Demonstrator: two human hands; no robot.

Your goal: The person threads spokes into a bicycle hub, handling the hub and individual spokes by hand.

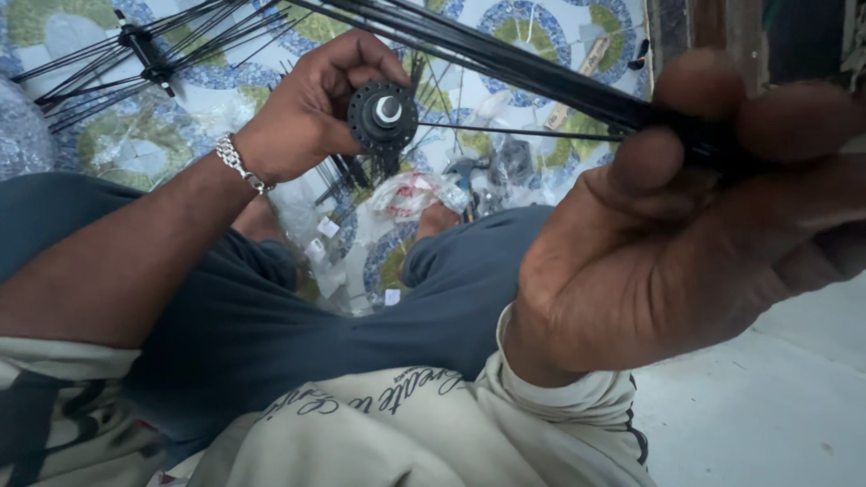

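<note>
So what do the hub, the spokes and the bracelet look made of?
Hub: likely metal, matte black flange with a shiny silvery centre. Spokes: thin, straight black rods, probably coated metal wire. Bracelet: silvery chain links that glint, apparently metal.

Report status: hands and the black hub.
Left hand grips round black metal wheel hub. Right hand pinches bundle of thin black spokes. Nothing between them.

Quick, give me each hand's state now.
Left hand: closed on the black wheel hub.
Right hand: pinching a bundle of black spokes.
</note>
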